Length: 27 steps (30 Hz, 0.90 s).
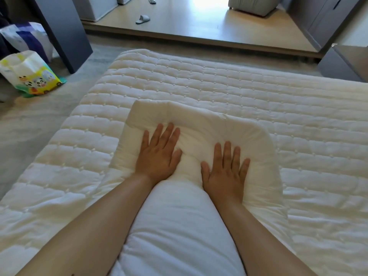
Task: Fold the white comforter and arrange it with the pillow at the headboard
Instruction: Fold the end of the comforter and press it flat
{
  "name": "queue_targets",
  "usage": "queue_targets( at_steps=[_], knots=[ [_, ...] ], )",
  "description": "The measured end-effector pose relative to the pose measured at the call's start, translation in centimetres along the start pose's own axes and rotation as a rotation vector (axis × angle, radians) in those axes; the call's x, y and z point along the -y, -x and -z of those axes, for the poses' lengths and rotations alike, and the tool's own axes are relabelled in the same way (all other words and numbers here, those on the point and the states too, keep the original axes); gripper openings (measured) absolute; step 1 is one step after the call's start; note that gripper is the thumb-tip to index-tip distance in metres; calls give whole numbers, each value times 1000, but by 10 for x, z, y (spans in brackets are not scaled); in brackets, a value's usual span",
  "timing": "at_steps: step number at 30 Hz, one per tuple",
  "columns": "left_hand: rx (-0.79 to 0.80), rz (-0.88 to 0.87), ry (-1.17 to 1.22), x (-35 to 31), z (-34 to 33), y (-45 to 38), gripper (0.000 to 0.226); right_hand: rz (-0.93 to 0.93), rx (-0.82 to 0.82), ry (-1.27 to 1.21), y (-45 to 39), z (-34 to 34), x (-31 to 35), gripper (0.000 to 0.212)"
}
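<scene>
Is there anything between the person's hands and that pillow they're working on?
No. Both the left hand and the right hand lie flat, fingers straight, directly on the pillow, pressing its soft top. Nothing visible sits between them. The pillow rests on the quilted bed; the headboard is out of view.

Plenty running off the edges here
Both forearms and the white comforter (179, 226) leave the bottom edge; the bed (298, 108) runs off right; the headboard is unseen.
</scene>
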State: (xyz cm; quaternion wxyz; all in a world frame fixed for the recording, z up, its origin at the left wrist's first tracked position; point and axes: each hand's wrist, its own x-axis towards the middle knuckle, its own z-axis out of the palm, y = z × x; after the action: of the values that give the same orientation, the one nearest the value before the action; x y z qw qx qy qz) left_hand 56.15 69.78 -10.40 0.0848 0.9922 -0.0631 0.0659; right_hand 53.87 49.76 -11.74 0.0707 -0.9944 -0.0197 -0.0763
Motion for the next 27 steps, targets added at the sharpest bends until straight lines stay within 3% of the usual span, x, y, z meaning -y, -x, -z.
queue_targets(
  at_steps=[3,6,10,12,15,18,21,24,27],
  knots=[
    [155,35,-24,-1,13,-4,75,-18,126,45,0,10,3,69],
    [313,30,-101,-9,47,-12,68,-6,289,26,-5,37,1,68],
    [404,-26,-190,-23,134,-6,62,16,528,-115,1,123,3,73],
    [430,-20,-162,-29,168,21,62,78,528,-187,37,181,6,76],
    [480,14,-56,-34,195,93,62,341,512,-207,155,243,30,87],
    [422,49,41,-35,201,170,72,430,460,-152,248,237,55,75],
    [429,107,7,-29,189,215,86,370,440,-132,256,198,73,70],
    [467,203,-81,-18,176,229,71,393,494,-89,261,179,93,73],
    [457,346,19,-36,190,246,62,416,524,-60,269,183,98,71]
  ],
)
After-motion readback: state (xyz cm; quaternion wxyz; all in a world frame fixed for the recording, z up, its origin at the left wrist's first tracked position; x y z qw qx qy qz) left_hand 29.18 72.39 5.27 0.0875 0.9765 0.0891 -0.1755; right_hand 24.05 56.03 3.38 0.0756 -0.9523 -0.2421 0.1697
